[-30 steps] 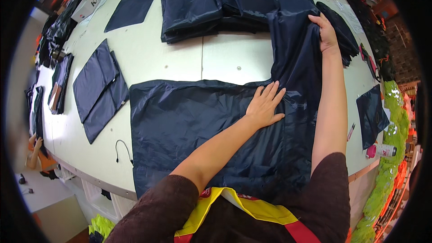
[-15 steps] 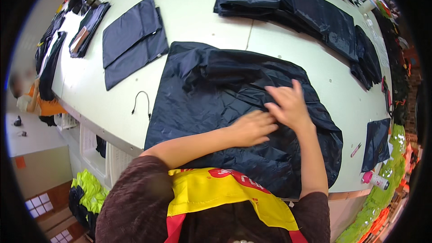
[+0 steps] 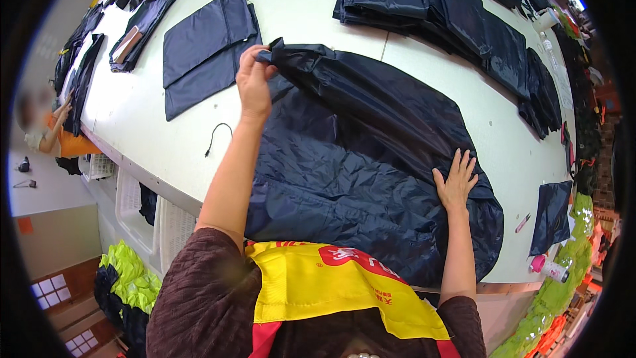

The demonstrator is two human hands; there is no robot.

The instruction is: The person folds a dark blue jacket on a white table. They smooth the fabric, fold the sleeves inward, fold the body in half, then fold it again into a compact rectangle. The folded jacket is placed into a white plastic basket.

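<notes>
A large dark navy garment (image 3: 358, 172) of shiny fabric lies spread on the white table (image 3: 165, 139) in front of me. My left hand (image 3: 254, 79) pinches the garment's far left corner, where the fabric is folded over into a long roll. My right hand (image 3: 456, 179) lies flat with fingers apart on the garment's right side, pressing it down.
Stacks of folded navy fabric (image 3: 437, 6) line the table's far side. Flat navy panels (image 3: 205, 46) lie at the left, a thin black cord (image 3: 215, 136) near the edge. A pink-capped bottle (image 3: 546, 266) and a pen (image 3: 522, 223) sit at right. Another person (image 3: 46, 129) stands far left.
My hands, together at the garment's middle, have spread apart: the left went to the far left corner and gripped it, the right moved to the right side. The view turned.
</notes>
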